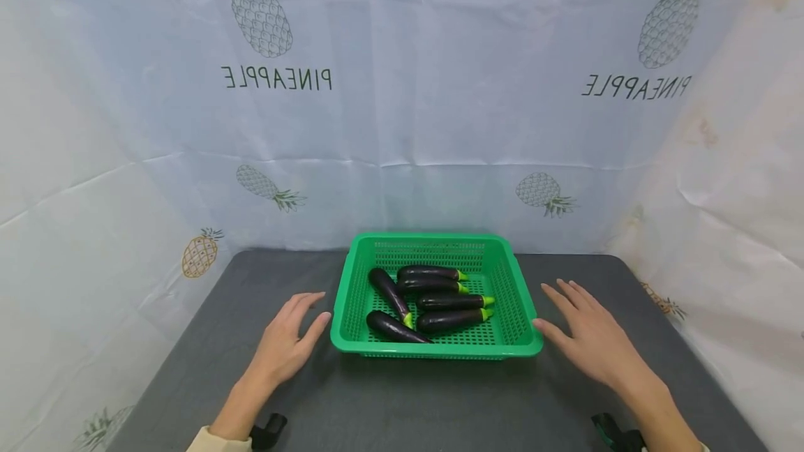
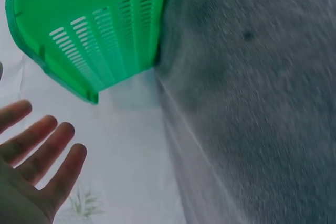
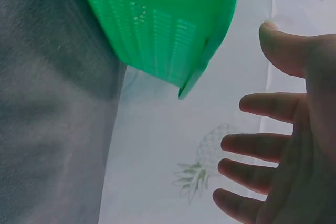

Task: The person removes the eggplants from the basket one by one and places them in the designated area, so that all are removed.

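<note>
A green perforated plastic basket (image 1: 436, 351) sits on a dark grey table (image 1: 440, 407), between the person's two hands. Inside it lie six dark purple eggplants (image 1: 453, 320): four stacked one behind another toward the right, their green stem ends pointing right, and two toward the left. Of those two, one slants down to the right with its green end lowest, while the other lies near the front rim, its stem end hidden. The left hand (image 1: 285, 340) is just beside the basket's left side and the right hand (image 1: 590, 340) just beside its right side. Both have fingers extended and apart, unclamped, and the wrist views show a gap between each hand and the basket. A cream sleeve (image 1: 216, 442) shows at the left forearm. Behind the table hangs a pale curtain (image 1: 408, 124) printed with pineapples and the mirrored word "PINEAPPLE".
</note>
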Motion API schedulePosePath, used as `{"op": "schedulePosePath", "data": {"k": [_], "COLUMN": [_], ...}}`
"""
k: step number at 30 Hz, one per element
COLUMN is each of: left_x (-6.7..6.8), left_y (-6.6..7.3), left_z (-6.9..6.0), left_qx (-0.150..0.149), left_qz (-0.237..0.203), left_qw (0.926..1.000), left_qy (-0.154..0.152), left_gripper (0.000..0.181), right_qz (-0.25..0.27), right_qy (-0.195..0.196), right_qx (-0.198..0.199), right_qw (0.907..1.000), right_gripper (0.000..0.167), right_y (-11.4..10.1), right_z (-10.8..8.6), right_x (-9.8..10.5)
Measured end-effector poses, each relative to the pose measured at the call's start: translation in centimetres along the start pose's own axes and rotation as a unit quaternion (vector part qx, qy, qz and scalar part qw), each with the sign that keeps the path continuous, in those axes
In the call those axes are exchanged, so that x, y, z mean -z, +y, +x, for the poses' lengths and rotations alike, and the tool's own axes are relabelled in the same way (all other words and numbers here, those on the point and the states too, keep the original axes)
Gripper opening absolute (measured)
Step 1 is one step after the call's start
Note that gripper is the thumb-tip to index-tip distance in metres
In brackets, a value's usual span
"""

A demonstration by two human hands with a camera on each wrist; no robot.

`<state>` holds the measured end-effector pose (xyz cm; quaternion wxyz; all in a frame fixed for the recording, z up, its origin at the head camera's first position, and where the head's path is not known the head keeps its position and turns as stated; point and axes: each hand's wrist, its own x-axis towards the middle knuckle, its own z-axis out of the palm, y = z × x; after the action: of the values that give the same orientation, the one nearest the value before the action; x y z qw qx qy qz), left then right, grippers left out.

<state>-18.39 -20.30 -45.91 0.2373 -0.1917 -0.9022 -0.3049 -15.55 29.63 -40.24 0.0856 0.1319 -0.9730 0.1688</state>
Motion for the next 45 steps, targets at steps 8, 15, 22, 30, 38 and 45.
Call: {"op": "schedulePosePath", "data": {"k": [8, 15, 22, 30, 38, 45], "left_x": [-0.8, -1.2, -1.7, -2.2, -2.8, -3.4], "left_y": [0.7, 1.1, 1.3, 1.3, 1.2, 1.2], "left_z": [0.7, 1.2, 1.6, 1.8, 1.9, 2.0], "left_qx": [0.043, 0.084, 0.113, 0.122, 0.14, 0.149], "left_qz": [-0.038, -0.086, -0.136, -0.164, -0.192, -0.226], "left_qw": [0.9982, 0.9916, 0.9816, 0.9762, 0.9689, 0.9593], "left_qy": [-0.017, -0.046, -0.071, -0.073, -0.071, -0.079], "left_gripper": [0.04, 0.044, 0.048, 0.049, 0.049, 0.05], "right_qz": [0.011, 0.014, 0.022, 0.042, 0.05, 0.05], "right_qy": [0.012, 0.026, 0.028, 0.022, 0.008, 0.004], "right_qx": [0.014, 0.032, 0.042, 0.056, 0.064, 0.074], "right_qw": [0.9998, 0.9991, 0.9985, 0.9974, 0.9967, 0.996], "right_gripper": [0.071, 0.065, 0.063, 0.061, 0.063, 0.062], "right_y": [-1.9, -3.2, -4.3, -5.2, -6.3, -7.2], "right_z": [1.0, 1.6, 2.2, 3.3, 4.3, 4.8], "right_x": [0.2, -0.2, -0.6, -1.2, -1.6, -1.9]}}
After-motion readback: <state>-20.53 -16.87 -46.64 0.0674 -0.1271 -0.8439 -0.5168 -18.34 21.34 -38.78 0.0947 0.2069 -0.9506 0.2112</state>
